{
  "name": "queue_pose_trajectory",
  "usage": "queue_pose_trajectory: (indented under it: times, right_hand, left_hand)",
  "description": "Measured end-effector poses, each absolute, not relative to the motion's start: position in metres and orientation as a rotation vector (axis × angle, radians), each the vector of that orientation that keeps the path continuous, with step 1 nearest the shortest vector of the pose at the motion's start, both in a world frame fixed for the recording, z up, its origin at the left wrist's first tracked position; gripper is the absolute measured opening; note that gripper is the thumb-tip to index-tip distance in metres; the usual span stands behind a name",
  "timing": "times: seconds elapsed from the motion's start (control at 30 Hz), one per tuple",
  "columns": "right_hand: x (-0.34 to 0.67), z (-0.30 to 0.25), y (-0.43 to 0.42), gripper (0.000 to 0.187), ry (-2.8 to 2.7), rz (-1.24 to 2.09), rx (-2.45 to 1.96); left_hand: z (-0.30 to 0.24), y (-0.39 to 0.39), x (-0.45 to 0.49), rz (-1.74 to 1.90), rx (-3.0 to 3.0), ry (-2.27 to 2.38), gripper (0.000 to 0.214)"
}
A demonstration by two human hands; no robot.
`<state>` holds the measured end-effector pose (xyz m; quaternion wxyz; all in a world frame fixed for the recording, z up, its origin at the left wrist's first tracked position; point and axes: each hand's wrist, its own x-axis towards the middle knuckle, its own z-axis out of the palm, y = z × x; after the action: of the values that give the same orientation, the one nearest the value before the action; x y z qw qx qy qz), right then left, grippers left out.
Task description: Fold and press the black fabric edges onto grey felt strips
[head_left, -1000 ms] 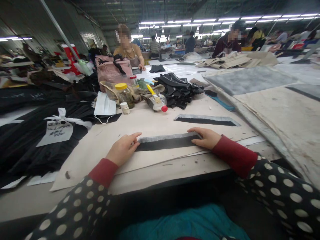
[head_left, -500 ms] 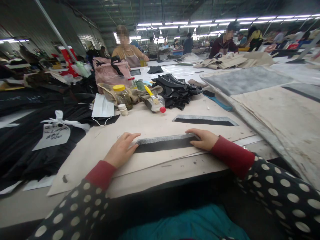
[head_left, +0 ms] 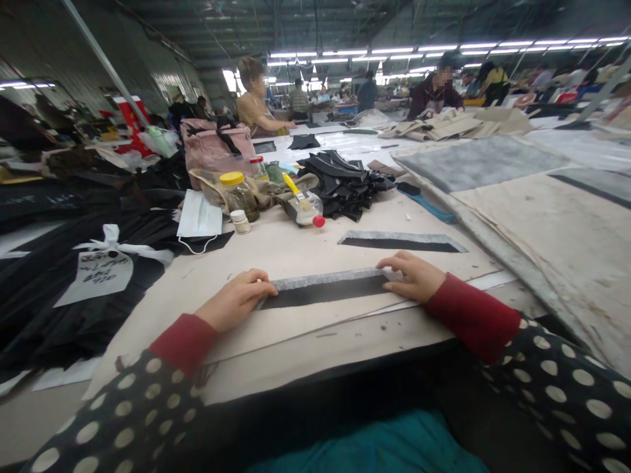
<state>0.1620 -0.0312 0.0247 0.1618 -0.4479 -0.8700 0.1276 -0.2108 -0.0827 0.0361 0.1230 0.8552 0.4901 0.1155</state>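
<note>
A narrow black fabric strip (head_left: 328, 291) with a grey band along its far edge lies across the pale work surface in front of me. At its left end, my left hand (head_left: 236, 295) is closed, thumb and fingers together over the strip's corner. My right hand (head_left: 414, 277) is at the other end, thumb and forefinger apart, their tips touching the strip's edges. Beyond it lies a second, similar strip (head_left: 401, 243), which neither hand touches.
A pile of black fabric pieces (head_left: 340, 180) lies farther back, near a clear bottle with a red cap (head_left: 303, 211), a yellow-handled brush (head_left: 296, 189) and a yellow-lidded jar (head_left: 240, 197). Left are a face mask (head_left: 200, 215) and tagged black fabric (head_left: 148, 276). Co-workers stand beyond.
My left hand has shifted slightly left and its fingers have closed over the strip's end. The right hand has moved a little right, showing more of the strip's end. The view shifted slightly.
</note>
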Motion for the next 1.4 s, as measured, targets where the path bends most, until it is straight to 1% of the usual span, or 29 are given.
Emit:
queue_pose_trajectory:
  times: [0.07, 0.2, 0.33, 0.37, 0.47, 0.57, 0.63, 0.73, 0.83, 0.9, 0.93, 1.1, 1.17, 1.2, 1.33, 1.4]
  right_hand:
    - [0.168, 0.022, -0.034, 0.024, -2.506, 0.426, -1.212]
    - [0.173, 0.017, -0.037, 0.026, -2.490, 0.473, -1.210]
    - [0.173, 0.016, -0.036, 0.027, -2.493, 0.473, -1.232]
    - [0.173, 0.017, -0.036, 0.027, -2.497, 0.473, -1.235]
    - [0.171, 0.017, -0.037, 0.027, -2.498, 0.470, -1.236]
    - [0.171, 0.015, -0.035, 0.027, -2.476, 0.474, -1.228]
    - [0.175, 0.013, -0.033, 0.028, -2.457, 0.544, -1.206]
    - [0.186, 0.015, -0.026, 0.031, -2.300, 0.756, -1.311]
    - [0.196, 0.023, -0.022, 0.039, -1.973, 1.183, -1.577]
    - [0.197, 0.029, -0.021, 0.042, -1.768, 1.478, -1.641]
    - [0.197, 0.032, -0.020, 0.042, -1.690, 1.574, -1.637]
    - [0.189, 0.035, -0.022, 0.034, -1.561, 1.777, -1.542]
    - [0.185, 0.034, -0.024, 0.031, -1.615, 1.755, -1.573]
    - [0.184, 0.033, -0.025, 0.029, -1.670, 1.686, -1.605]
    - [0.185, 0.029, -0.030, 0.021, -2.035, 1.121, -1.580]
    - [0.188, 0.027, -0.035, 0.020, -2.171, 0.905, -1.517]
  left_hand:
    - [0.038, -0.081, -0.218, 0.257, 2.485, 1.415, 0.032]
    - [0.051, -0.078, -0.215, 0.121, 2.568, 1.448, 0.032]
    - [0.070, -0.072, -0.166, -0.002, 2.764, 1.579, 0.026]
    - [0.072, -0.070, -0.147, 0.032, 2.801, 1.565, 0.027]
    - [0.067, -0.060, -0.085, 0.179, 2.837, 1.225, 0.029]
    - [0.048, -0.049, -0.034, 0.257, 2.842, 0.989, 0.025]
    - [0.035, -0.044, -0.015, 0.350, 2.823, 0.920, 0.022]
    - [0.023, -0.041, -0.009, 0.520, 2.770, 0.923, 0.020]
    - [0.020, -0.043, -0.013, 0.606, 2.748, 0.918, 0.018]
    - [0.020, -0.045, -0.014, 0.617, 2.750, 0.911, 0.018]
    - [0.020, -0.045, -0.014, 0.620, 2.751, 0.911, 0.018]
    - [0.019, -0.045, -0.012, 0.638, 2.742, 0.938, 0.018]
    - [0.018, -0.045, -0.012, 0.639, 2.734, 0.945, 0.017]
    - [0.018, -0.045, -0.012, 0.638, 2.728, 0.947, 0.017]
    - [0.017, -0.045, -0.013, 0.643, 2.705, 0.952, 0.016]
    - [0.017, -0.045, -0.013, 0.645, 2.697, 0.970, 0.016]
